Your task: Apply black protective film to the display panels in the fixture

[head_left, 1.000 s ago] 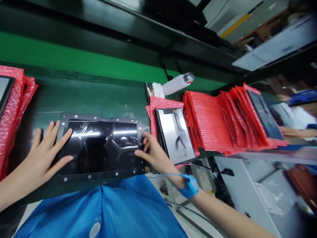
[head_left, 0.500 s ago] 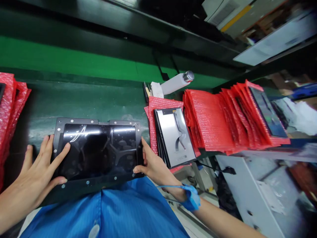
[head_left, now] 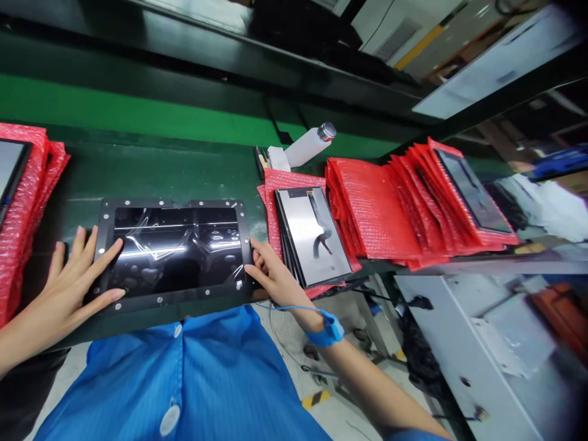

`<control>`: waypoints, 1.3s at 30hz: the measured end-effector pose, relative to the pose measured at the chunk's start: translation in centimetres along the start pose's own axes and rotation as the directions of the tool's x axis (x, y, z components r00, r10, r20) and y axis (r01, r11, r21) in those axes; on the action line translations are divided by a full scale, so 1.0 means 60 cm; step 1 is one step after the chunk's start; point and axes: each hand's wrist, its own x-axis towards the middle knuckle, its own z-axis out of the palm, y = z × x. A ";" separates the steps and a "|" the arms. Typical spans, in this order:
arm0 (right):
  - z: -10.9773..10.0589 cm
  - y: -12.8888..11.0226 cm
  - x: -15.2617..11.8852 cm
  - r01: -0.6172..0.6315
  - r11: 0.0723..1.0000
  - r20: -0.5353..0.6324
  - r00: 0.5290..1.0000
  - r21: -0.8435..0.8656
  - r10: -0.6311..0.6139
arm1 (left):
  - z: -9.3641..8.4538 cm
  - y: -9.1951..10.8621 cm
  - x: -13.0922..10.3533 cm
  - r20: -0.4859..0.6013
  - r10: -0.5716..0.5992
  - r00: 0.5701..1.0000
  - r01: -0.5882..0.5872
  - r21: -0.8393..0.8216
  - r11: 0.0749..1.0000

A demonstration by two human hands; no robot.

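Observation:
A glossy black screen panel (head_left: 179,251) lies face up inside a flat black frame (head_left: 176,202) with silver round dots along its border. Clear film with wrinkles and bubbles seems to cover the screen. My left hand (head_left: 76,282) is spread flat at the frame's left side, its index fingertip and thumb resting on the border. At the right edge, my right hand (head_left: 271,269) is closed with thumb and bent fingers on the frame's rim; whether it also pinches film I cannot tell. A blue band (head_left: 327,331) with a cord circles my right wrist.
Silver-backed display panels (head_left: 315,239) lie stacked on red bubble wrap right of the frame. Many red bubble bags (head_left: 372,208) lean farther right, with more bubble wrap (head_left: 34,214) at left. A white bottle (head_left: 307,147) lies tilted behind. The green table (head_left: 138,165) carries these.
The view has shifted, and the frame now lies flatter on the table, farther from my body. My right fingers have curled tighter at its right edge; my left hand stays spread.

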 end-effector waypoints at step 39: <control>-0.026 -0.053 0.066 0.186 0.789 0.038 0.979 -0.586 -0.202 | -0.010 0.013 0.004 0.038 -0.016 0.999 0.014 0.053 0.998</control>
